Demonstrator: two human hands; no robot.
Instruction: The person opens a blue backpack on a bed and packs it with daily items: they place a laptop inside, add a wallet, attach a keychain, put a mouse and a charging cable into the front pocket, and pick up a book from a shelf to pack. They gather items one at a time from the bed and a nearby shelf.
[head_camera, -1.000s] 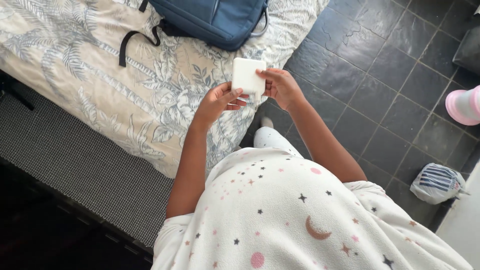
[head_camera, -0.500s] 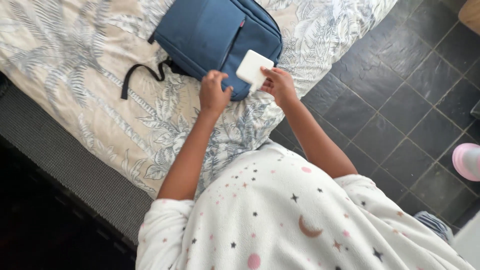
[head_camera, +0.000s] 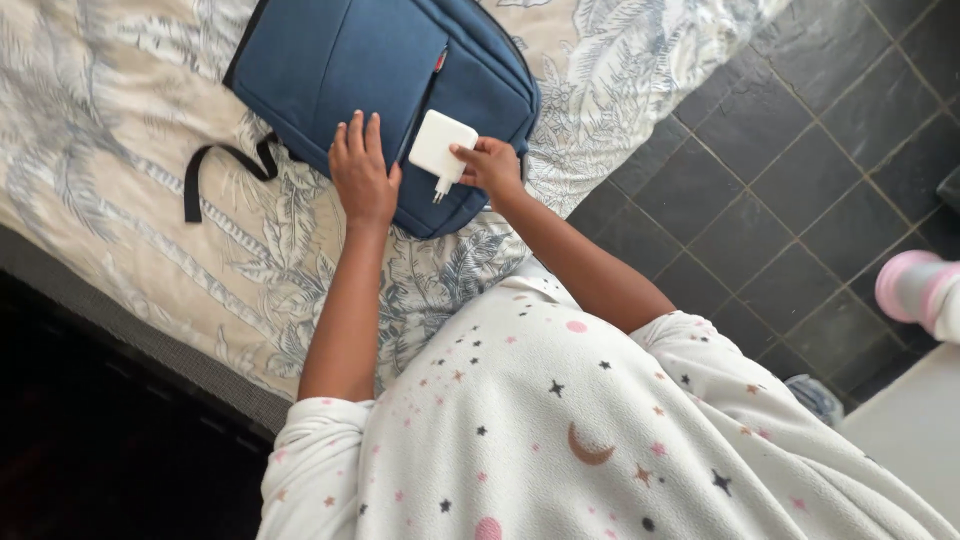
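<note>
A blue backpack lies flat on a bed with a pale leaf-patterned cover. My right hand grips a white square power adapter with metal prongs, held just above the bag's front pocket. My left hand rests flat on the bag's lower edge, fingers spread, touching the fabric beside the adapter. A black strap trails from the bag's left side onto the cover.
Dark grey floor tiles fill the right side. A pink and white object sits at the right edge. The bed's dark side panel runs along the lower left. My white star-and-moon top fills the foreground.
Both hands have moved from above the bed cover up to the backpack. The left hand has let go of the adapter and settled on the bag; the right still holds it.
</note>
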